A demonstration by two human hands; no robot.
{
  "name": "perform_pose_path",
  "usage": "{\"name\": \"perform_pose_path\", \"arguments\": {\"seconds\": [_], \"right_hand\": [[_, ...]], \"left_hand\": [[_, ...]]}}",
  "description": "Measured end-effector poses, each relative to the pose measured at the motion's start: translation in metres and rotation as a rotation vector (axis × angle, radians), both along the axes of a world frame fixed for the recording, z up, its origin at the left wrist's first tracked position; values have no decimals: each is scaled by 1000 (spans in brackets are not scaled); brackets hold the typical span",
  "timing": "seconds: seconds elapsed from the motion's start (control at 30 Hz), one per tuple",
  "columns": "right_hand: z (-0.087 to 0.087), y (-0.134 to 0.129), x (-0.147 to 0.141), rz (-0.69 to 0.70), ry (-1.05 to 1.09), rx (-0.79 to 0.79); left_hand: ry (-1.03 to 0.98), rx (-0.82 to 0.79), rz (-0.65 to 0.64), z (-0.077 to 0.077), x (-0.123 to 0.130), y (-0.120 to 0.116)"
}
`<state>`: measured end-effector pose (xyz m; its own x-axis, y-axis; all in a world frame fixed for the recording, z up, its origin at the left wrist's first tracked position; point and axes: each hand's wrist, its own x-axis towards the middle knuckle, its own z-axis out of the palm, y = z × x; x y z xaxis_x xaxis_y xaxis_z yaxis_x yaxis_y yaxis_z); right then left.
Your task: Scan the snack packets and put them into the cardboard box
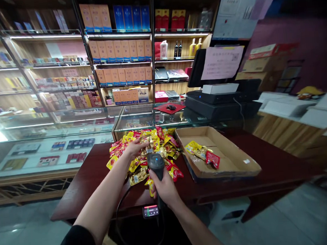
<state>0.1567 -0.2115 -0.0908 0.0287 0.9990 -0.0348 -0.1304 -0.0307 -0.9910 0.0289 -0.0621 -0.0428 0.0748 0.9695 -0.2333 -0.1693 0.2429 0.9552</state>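
Bare table (91, 174) leaves passage left of the heap (165, 143); the glass counter (136, 118) stops the far side. Rightward, the box (230, 153) walls off low travel, yet its open top admits a hand. Near, the scanner (155, 163), in the right hand (164, 187), and its looping cord (117, 215) obstruct

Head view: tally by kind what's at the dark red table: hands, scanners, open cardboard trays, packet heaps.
Hands: 2 (left hand, right hand)
Scanner: 1, in the right hand
Cardboard tray: 1
Packet heap: 1
Total: 5
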Motion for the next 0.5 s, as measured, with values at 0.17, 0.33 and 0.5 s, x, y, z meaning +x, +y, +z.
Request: {"name": "perform_pose_path", "arguments": {"seconds": [0.17,0.33,0.5], "right_hand": [[-9,-11,1,-19,-64,18],[-7,-11,2,-19,-85,40],[-4,-13,2,-20,-81,44]], "left_hand": [[-50,-7,-36,-11,-2,-13],[-37,-15,-35,-15,-2,-10],[0,5,-29,-15,-3,-9]]}}
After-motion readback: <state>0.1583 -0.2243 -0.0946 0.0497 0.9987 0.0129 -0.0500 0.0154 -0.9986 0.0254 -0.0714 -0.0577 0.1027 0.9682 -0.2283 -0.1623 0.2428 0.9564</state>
